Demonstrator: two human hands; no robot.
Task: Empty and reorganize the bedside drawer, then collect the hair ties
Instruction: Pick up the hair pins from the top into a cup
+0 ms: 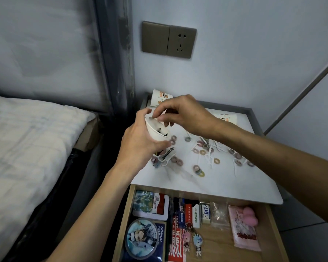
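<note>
Drawer (220,244) open | L hand (138,146) grips cup (155,132) | R hand (186,114) curled at rim, hold unclear

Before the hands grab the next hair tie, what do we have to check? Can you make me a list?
1. Cup held steady: the left hand grips the white cup. Ok.
2. Room in the cup: only a few black pins show inside. Ok.
3. Right hand free to pick: its fingers are curled at the cup's rim; whether they pinch something, cannot tell.
4. Hair ties all collected: many lie scattered on the tabletop. Not ok.
5. Ties easy to pick alone: thin white sticks lie mixed among them. Not ok.
</note>
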